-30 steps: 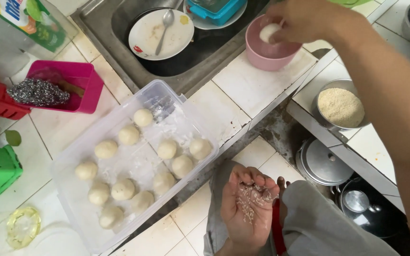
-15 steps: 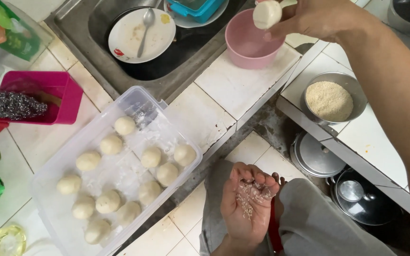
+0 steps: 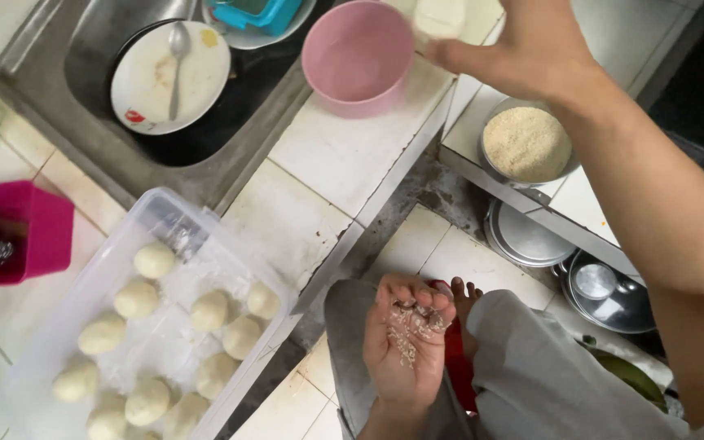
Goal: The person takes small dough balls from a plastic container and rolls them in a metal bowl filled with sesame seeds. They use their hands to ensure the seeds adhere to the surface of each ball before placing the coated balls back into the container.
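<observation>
I see my right hand point(image 3: 531, 49) stretched out over the white tiled bench point(image 3: 352, 155), its fingers pinching a pale, wet-looking lump of dough point(image 3: 440, 18) just beside the rim of the round pink plastic bowl point(image 3: 358, 57). The lump is blurred, so I cannot tell which way its long axis runs. My left hand point(image 3: 407, 346) rests low over my lap, palm up and loosely cupped, gripping nothing, with breadcrumbs stuck to the palm and fingers. Below the right forearm a round metal bowl of pale breadcrumbs point(image 3: 527, 143) sits on a lower tiled shelf. To the left on the bench lies a clear rectangular plastic container point(image 3: 165, 228), its long axis running from upper right to lower left, holding rows of pale dough balls point(image 3: 209, 310). A magenta plastic box point(image 3: 38, 228) stands near its upper left corner. In the steel sink point(image 3: 91, 130) lies a white plate point(image 3: 144, 90) with a spoon point(image 3: 177, 57).
</observation>
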